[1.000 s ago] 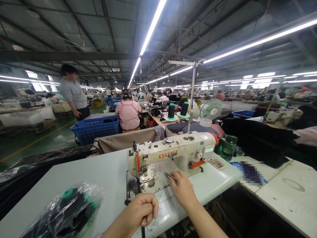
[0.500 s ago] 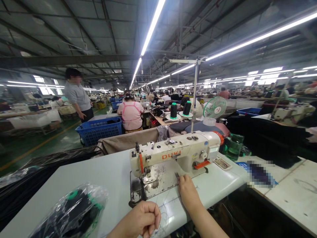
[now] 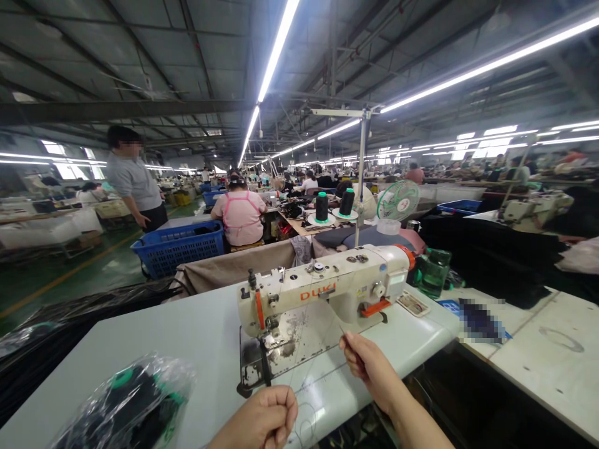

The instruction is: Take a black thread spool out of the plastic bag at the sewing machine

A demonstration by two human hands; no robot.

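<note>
My left hand is closed at the front edge of the sewing table, fingers curled in a pinch. Fine thread runs beside it and hangs in loose loops over the edge. My right hand is also closed, raised in front of the machine bed, thumb against the forefinger. Only a thin dark tip shows at its fingertips; most of what it holds is hidden. Behind both hands stands a cream sewing machine, with its needle area at the left end.
A plastic bag of dark spools lies on the table's left. Two black thread cones stand behind the machine, near a green fan. A green jar is at the right. Co-workers and a blue crate are beyond.
My right hand has drawn back from the machine bed and turned; the small forked tool tip seen in it before barely shows now. My left hand stays closed. The view has shifted slightly.
</note>
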